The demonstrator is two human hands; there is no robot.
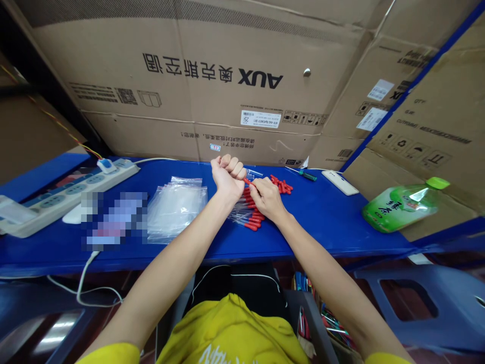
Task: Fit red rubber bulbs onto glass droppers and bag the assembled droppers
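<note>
My left hand (228, 178) is closed in a fist above the blue table, its fingers curled round something mostly hidden. Touching it from the right, my right hand (268, 198) is closed too, thumb and fingers pinching a red handle (248, 181) that shows between the hands. The handle looks like that of a small screwdriver; its shaft is out of sight. Below the hands lies a row of red-handled screwdrivers (254, 222), thin shafts pointing left. A loose pile of short red handles (282, 184) rests just right of my right hand.
Clear zip bags (176, 210) lie left, beside a blurred-out phone (117, 217) and a power strip (71, 192). A green-handled screwdriver (307, 175), a white power bank-like block (340, 182) and a tipped green bottle (401, 207) are right. Cardboard (212, 101) walls the back.
</note>
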